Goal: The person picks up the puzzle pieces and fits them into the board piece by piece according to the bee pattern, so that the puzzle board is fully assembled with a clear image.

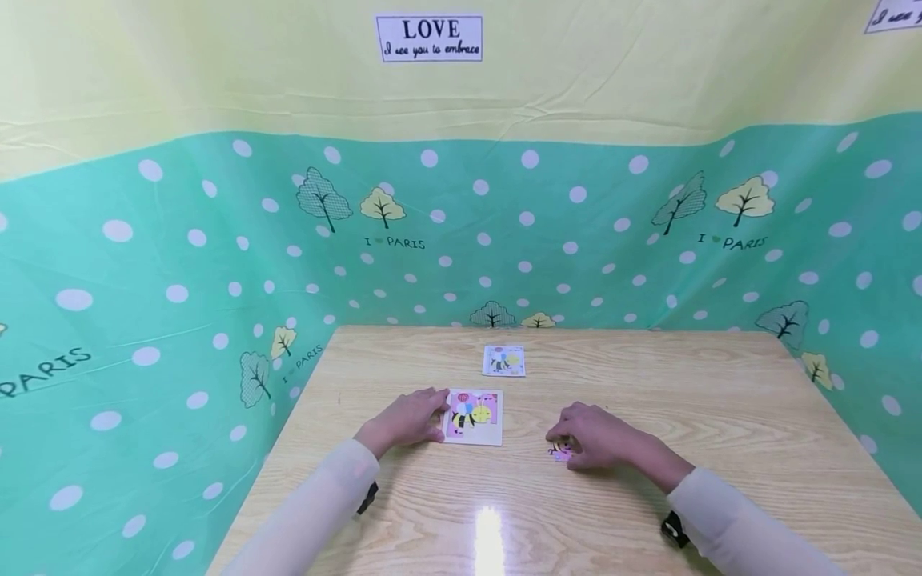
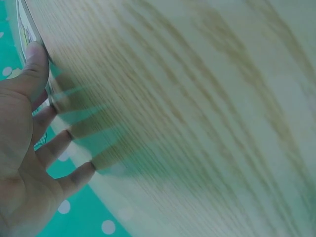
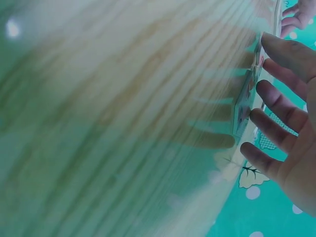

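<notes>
In the head view, a square puzzle board [image 1: 474, 418] with a bee picture and a white border lies flat on the table. My left hand [image 1: 413, 416] grips its left side, fingers at the far corner and thumb lower down. In the left wrist view the thumb [image 2: 37, 69] touches the board's edge. Right of the board, my right hand [image 1: 592, 436] holds a small pink puzzle piece [image 1: 560, 450] with black and yellow markings between fingers and thumb, at table level. The right wrist view shows flat pieces [image 3: 242, 106] by the fingertips; their faces are mostly hidden.
A smaller card [image 1: 504, 361] with a similar bee picture lies beyond the board. The wooden table [image 1: 648, 376] meets a green dotted cloth [image 1: 519, 240] at the back and sides. Light glares off the table's near part.
</notes>
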Tool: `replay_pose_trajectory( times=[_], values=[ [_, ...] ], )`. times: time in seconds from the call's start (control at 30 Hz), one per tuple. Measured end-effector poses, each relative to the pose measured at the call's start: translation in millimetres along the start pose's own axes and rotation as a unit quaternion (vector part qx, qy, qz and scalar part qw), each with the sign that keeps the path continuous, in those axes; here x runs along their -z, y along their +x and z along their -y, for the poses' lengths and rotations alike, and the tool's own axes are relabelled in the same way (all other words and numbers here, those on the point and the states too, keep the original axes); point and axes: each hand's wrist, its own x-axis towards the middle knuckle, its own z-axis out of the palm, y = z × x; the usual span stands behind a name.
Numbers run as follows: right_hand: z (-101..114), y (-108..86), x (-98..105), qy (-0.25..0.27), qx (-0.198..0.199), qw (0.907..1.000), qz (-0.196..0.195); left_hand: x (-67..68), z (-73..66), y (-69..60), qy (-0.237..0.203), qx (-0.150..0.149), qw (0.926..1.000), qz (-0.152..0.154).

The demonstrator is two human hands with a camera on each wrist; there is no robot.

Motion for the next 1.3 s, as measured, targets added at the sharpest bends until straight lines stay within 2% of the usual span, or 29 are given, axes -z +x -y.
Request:
replay_pose_trajectory(
  times=[0.63,0.93,1.3],
  values=[
    [-3.3,7.3,-4.4,0.015,0.011,0.9992,-0.035,2.4,-4.7,-2.4,-0.013,0.007,0.9999,0.004],
    [4.8,27.0,-2.3,0.016,-0.007,0.9990,-0.040,4.0,-4.9,-3.9,-0.008,0.010,0.9999,0.004],
    [19.5,57.4,-8.6,0.035,-0.003,0.9983,-0.046,4.3,-5.2,-2.2,-0.010,0.012,0.9998,0.008]
  ],
)
